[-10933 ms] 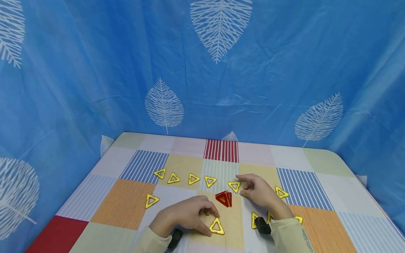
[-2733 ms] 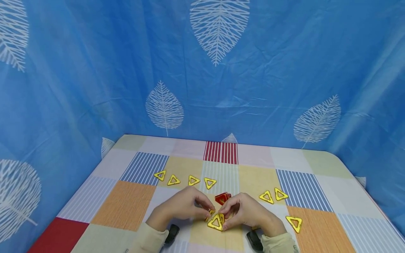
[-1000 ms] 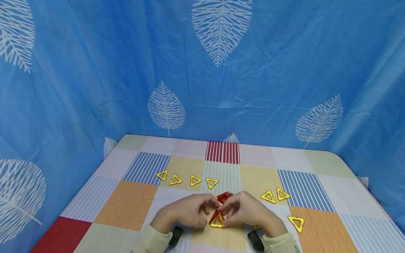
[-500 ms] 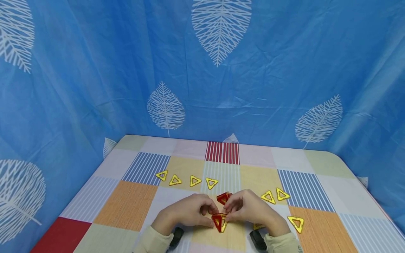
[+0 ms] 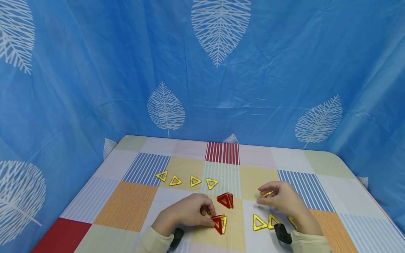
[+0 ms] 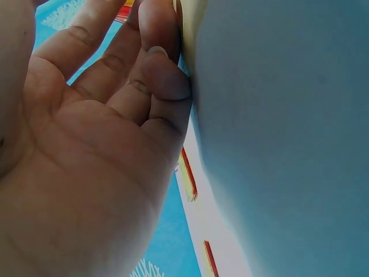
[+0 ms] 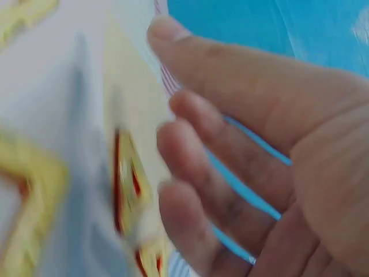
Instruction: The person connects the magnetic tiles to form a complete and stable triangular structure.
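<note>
Since half a second ago, the right hand (image 5: pixel 283 200) has left the small pyramid and swung out to the right, uncovering 2 flat yellow triangles near it.

Far left of the work, a row of 4 yellow triangles (image 5: pixel 189 180) lies flat across the middle of the patchwork table (image 5: pixel 126 203), with bare cloth between it and the left edge and more bare cloth beyond it up to the blue leaf-print curtain (image 5: pixel 202 70).

The left hand (image 5: pixel 186 214) rests on the table near the front edge, fingers curled, its fingertips pinching the left side of the near pyramid (image 5: pixel 219 224), a little standing build of red and yellow triangles. The left wrist view shows only a palm and bent fingers (image 6: pixel 155 75) against the cloth.

Just beyond it, and apart from it, stands the red pyramid (image 5: pixel 225 200), untouched by either hand.

Right of the near pyramid a pair of yellow triangles (image 5: pixel 265 222) lies flat, and another yellow piece shows partly under the right forearm. The right hand hovers over the cloth with fingers loosely bent beside a yellow triangle (image 5: pixel 267 194); whether it grasps that piece cannot be told. The right wrist view is blurred.

Past that hand, cloth runs bare to the right edge.
</note>
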Motion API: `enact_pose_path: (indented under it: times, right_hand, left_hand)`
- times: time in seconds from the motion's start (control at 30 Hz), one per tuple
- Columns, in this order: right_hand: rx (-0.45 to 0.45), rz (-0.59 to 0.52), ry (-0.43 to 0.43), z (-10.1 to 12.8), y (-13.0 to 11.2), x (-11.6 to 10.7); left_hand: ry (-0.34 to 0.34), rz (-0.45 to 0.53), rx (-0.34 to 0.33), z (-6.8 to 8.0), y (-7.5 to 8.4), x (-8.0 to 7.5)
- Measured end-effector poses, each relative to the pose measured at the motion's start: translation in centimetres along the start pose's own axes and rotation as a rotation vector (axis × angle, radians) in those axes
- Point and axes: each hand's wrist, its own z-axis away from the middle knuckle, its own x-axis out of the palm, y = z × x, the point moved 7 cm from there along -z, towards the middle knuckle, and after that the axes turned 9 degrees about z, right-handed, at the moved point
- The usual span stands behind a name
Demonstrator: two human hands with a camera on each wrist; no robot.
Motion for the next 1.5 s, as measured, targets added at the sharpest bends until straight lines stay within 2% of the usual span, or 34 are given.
enact_pose_path:
  times: [0.2, 0.37, 0.5, 0.63, 0.77, 0.93, 1.3, 1.5]
  right_hand:
    - [0.205, 0.085, 0.023, 0.5, 3.2, -1.8]
    - [0.298, 0.113, 0.020, 0.7, 4.2, -2.1]
    - [0.292, 0.154, 0.016, 0.6, 4.1, -2.0]
    - [0.230, 0.205, 0.014, 0.4, 3.6, -1.8]
    - [0.187, 0.202, 0.008, 0.2, 3.3, -1.5]
    - [0.198, 0.198, 0.009, 0.2, 3.3, -1.5]
    - [0.176, 0.312, -0.001, -0.1, 3.2, -1.1]
    - [0.098, 0.337, 0.015, -0.3, 2.7, -0.8]
  left_hand:
    - [0.002, 0.014, -0.002, -0.1, -0.2, 0.0]
    - [0.000, 0.029, -0.004, 0.0, -0.3, 0.0]
    - [-0.002, 0.035, -0.001, 0.0, -0.3, 0.0]
    - [-0.004, 0.044, 0.001, 0.1, -0.2, -0.1]
    - [-0.003, 0.046, 0.003, 0.0, -0.2, -0.1]
    - [-0.003, 0.042, 0.009, 0.0, -0.2, -0.2]
    - [-0.002, 0.057, 0.005, -0.1, -0.4, -0.1]
    - [-0.002, 0.059, 0.008, 0.0, -0.3, -0.1]
